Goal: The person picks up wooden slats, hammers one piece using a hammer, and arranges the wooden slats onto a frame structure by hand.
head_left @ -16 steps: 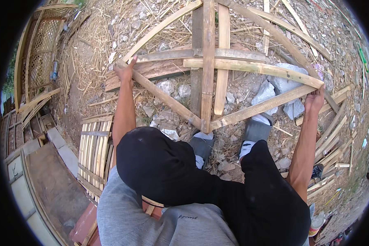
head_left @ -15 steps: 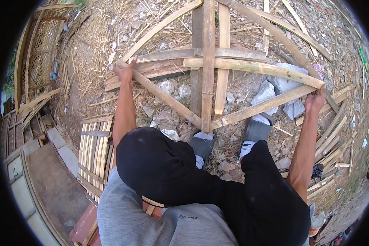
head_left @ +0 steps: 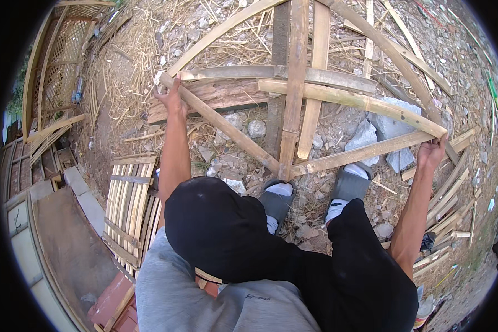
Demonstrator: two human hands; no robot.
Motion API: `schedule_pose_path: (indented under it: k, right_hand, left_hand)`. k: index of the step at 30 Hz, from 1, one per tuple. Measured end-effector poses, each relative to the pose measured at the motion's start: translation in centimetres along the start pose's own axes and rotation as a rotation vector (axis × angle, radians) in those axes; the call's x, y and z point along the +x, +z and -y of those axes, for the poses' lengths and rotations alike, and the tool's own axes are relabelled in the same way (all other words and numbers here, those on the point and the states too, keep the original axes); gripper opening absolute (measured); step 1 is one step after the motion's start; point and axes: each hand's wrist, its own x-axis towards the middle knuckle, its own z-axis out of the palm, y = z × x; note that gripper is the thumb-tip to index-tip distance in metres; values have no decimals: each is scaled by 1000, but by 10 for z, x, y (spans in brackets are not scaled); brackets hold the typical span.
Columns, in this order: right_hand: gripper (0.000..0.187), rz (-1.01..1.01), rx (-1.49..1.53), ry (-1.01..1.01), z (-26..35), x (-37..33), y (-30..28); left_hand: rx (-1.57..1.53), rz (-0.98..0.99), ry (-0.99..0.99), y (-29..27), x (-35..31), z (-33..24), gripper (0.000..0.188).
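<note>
A frame of flat bamboo strips, shaped like a large kite, stretches between my hands and runs out past the top edge. My left hand (head_left: pixel 171 100) grips its left corner, where a slanting bamboo strip (head_left: pixel 221 123) meets a curved one. At the right corner my right hand (head_left: pixel 430 154) closes around the joined ends of a lower slanting strip (head_left: pixel 365 148) and a cross strip (head_left: pixel 359 100). Upright strips (head_left: pixel 295 83) cross the middle, and their lower end lies near my feet. Parts of my fingers are hidden behind the strips.
Under the frame lie a rough wooden plank (head_left: pixel 216 97) and pale broken stones (head_left: pixel 393 124). A slatted wood panel (head_left: pixel 128 196) is at the left, with a lattice piece (head_left: pixel 61 61) beyond. Loose strips (head_left: pixel 451 196) lie at the right. Straw and rubble cover the ground.
The bamboo frame has shifted slightly to the right, its right corner a little lower in view. Both hands have moved with it and keep their hold.
</note>
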Motion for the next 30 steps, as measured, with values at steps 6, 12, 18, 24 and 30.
schedule_pose_path:
  k: [6, 12, 18, 24, 30]
  right_hand:
    - [41, -20, 31, -19, 8, 5, -9]
    - [38, -17, 52, 2, 4, 6, -7]
    - [33, -58, 76, 18, 3, 12, -17]
    - [33, -32, 78, -2, 4, 19, -28]
    - [36, -91, 65, 1, 4, 3, -5]
  left_hand:
    - [-41, 155, -157, -6, 8, -9, 87]
    - [-1, 123, -66, -4, 5, -11, 62]
    - [-75, 182, -87, -3, -4, -22, 61]
    - [-58, 195, -156, 4, -17, -27, 67]
    - [-96, 227, -189, -5, 0, -16, 63]
